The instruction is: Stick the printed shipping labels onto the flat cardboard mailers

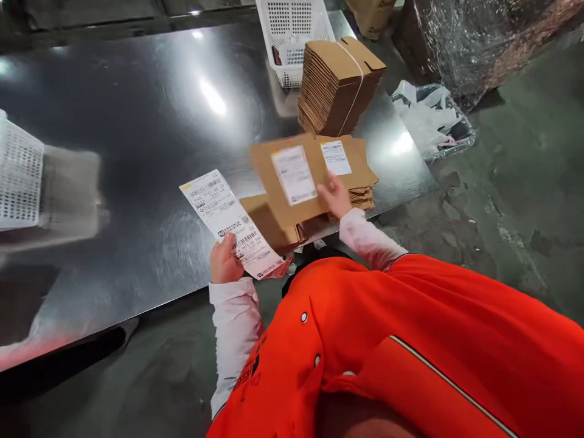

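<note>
The steel worktop (137, 121) runs wide and bare across its middle and far left, with glare spots on the metal; most things crowd its right end and near edge. The near edge slants from lower left up toward the right corner, and the person stands against it near that corner.

The left hand (224, 260) hangs just over the near edge, fingers and thumb closed around the lower end of a strip of shipping labels (230, 222). The strip is white with barcodes and black print, a yellow mark at its far corner, and a reddish backing showing at the bottom; it lies angled across the metal, its far end pointing toward the worktop's centre.

The right hand (336, 194) rests with fingers spread flat on a flat cardboard mailer (283, 182) that bears a blurred white label. This mailer sits tilted on a low pile of like flats at the near edge, overhanging it slightly. Just beside it, toward the right edge, another labelled flat (340, 159) tops a second short pile.

Behind these stands a tall bundle of folded cartons (335, 85) tied with a band, and a white mesh basket (292, 36) at the far edge. Another white basket (18, 176) sits at the left edge. Off the right corner, on the floor, lies a heap of clear plastic bags (429, 118).
</note>
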A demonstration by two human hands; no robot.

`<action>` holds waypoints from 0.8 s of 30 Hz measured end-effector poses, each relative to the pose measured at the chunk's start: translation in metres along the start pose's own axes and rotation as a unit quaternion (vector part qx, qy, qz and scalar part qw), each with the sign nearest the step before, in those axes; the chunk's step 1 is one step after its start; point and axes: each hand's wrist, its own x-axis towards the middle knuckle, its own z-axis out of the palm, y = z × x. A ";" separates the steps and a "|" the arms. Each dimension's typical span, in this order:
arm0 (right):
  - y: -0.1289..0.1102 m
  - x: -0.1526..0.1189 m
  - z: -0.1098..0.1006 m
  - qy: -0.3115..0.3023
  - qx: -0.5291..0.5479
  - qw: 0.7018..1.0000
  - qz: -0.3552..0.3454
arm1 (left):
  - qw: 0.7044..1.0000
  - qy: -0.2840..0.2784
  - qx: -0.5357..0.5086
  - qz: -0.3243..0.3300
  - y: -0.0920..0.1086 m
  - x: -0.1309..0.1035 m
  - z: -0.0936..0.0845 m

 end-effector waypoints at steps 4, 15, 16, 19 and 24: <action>-0.011 0.045 -0.088 0.071 -0.159 0.985 -0.012 | 0.999 0.015 -0.048 0.001 0.005 -0.028 0.007; -0.052 -0.114 0.108 -0.360 0.177 0.905 0.141 | 0.998 0.036 -0.018 -0.056 -0.034 -0.052 0.021; -0.050 -0.114 0.110 -0.373 0.167 0.901 0.149 | 0.995 0.065 -0.034 -0.062 -0.038 -0.051 0.021; -0.052 -0.093 0.105 -0.351 0.117 0.922 0.112 | 0.990 0.098 -0.044 -0.090 -0.050 -0.051 0.023; -0.065 -0.065 0.095 -0.337 -0.076 0.939 -0.007 | 0.984 0.143 -0.006 -0.101 -0.067 -0.058 0.036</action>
